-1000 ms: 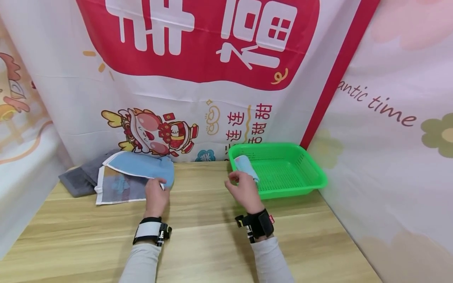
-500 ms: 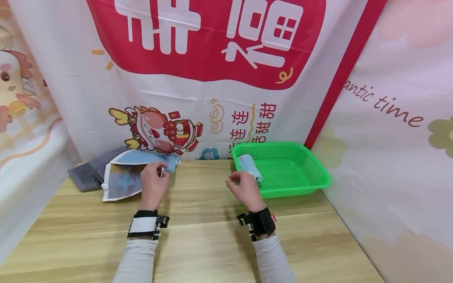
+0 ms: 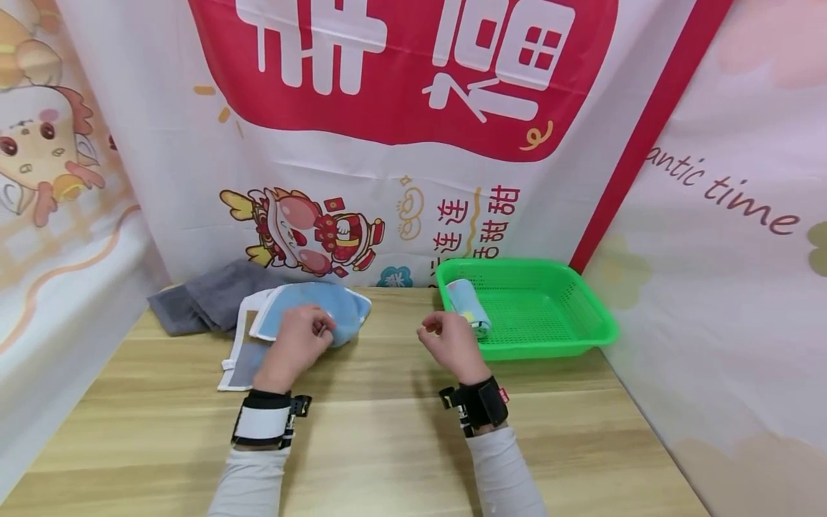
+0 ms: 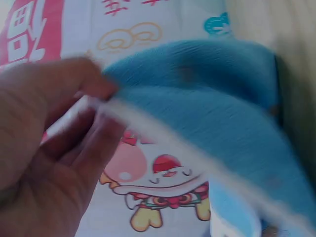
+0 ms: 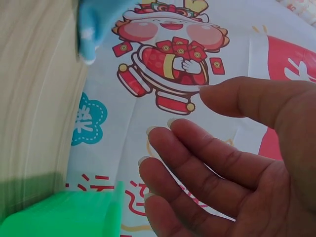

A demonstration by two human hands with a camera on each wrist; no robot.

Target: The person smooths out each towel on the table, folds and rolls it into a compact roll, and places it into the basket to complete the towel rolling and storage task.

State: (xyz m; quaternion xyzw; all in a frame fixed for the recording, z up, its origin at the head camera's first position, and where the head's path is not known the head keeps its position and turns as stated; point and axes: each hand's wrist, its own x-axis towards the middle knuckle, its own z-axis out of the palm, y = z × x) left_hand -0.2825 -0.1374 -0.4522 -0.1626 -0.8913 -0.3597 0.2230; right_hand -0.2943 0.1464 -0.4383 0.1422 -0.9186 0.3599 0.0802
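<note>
My left hand (image 3: pixel 301 340) pinches the white hem of a blue towel (image 3: pixel 352 305) between thumb and fingers. In the left wrist view the raised blue cloth (image 4: pixel 222 118) droops in a curve from the fingertips. One part of the towel, greyish with a white border, lies on the table to the left of the hand. My right hand (image 3: pixel 455 347), fingers loosely bent and holding nothing, hovers at the left front corner of a green plastic basket (image 3: pixel 549 351). Inside the basket, along its left wall, lies a rolled light-blue towel (image 3: pixel 466 301).
A dark grey cloth (image 3: pixel 226 291) lies crumpled at the back left, beside the blue towel. Behind the wooden table (image 3: pixel 375 431) hangs a printed white and red curtain (image 3: pixel 362 165). A floral wall covering (image 3: pixel 723 301) borders the right side.
My left hand has moved right, drawing the blue towel away from the grey cloth and lifting its hem. The right hand stays near the basket corner; the head view has shifted slightly left.
</note>
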